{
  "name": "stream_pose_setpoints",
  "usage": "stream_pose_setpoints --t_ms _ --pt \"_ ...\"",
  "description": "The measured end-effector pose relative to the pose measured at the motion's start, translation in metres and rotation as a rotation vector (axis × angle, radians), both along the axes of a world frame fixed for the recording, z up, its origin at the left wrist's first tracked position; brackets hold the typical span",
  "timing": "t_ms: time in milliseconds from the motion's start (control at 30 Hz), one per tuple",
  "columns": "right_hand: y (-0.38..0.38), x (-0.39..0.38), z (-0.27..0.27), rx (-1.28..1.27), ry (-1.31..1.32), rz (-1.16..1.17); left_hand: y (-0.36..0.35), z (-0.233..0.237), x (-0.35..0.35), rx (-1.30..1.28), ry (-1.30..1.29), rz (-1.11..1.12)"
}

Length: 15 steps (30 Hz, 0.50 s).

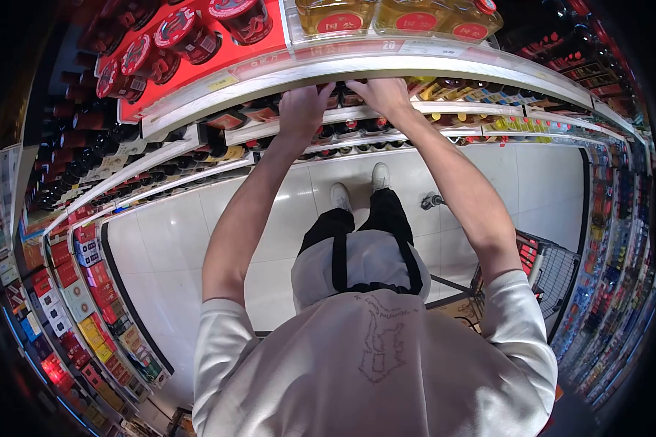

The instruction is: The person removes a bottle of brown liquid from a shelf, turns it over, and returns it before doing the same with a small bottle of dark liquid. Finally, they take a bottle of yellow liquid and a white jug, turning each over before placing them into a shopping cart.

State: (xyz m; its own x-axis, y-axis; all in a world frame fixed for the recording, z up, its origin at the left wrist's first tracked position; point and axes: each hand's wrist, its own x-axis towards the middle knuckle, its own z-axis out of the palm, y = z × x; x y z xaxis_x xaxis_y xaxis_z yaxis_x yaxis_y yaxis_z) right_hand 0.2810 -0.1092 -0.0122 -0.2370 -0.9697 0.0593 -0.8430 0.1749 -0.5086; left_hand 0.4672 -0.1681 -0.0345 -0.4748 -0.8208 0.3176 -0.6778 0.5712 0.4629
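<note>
Both arms stretch forward to the shelving. My left hand (303, 111) reaches in beneath the white front edge of the upper shelf (328, 75), and its thumb points inward. To its right, my right hand (383, 96) reaches under the same edge, its thumb angled toward the left one. The shelf edge hides most of the fingers on both hands, so whether they grip anything cannot be made out. Dark bottles (348, 128) with red labels stand on the lower tiers just below the hands. Above the edge are red cups (241, 20) and large bottles of golden liquid (335, 16).
A shopping cart (559, 271) stands behind me on the right. Shelves of boxed goods (87, 306) line the left side, and packed shelves (611, 240) line the right. Pale floor tiles (270, 211) lie around my shoes (341, 197). A dark wheel (431, 200) rests near my right foot.
</note>
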Motion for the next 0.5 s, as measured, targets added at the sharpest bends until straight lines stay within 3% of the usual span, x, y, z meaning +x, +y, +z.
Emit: stream_pose_setpoints --t_ms 500 --pt "0.006 0.011 0.002 -0.044 -0.052 -0.112 0.007 0.003 -0.002 0.117 0.003 0.013"
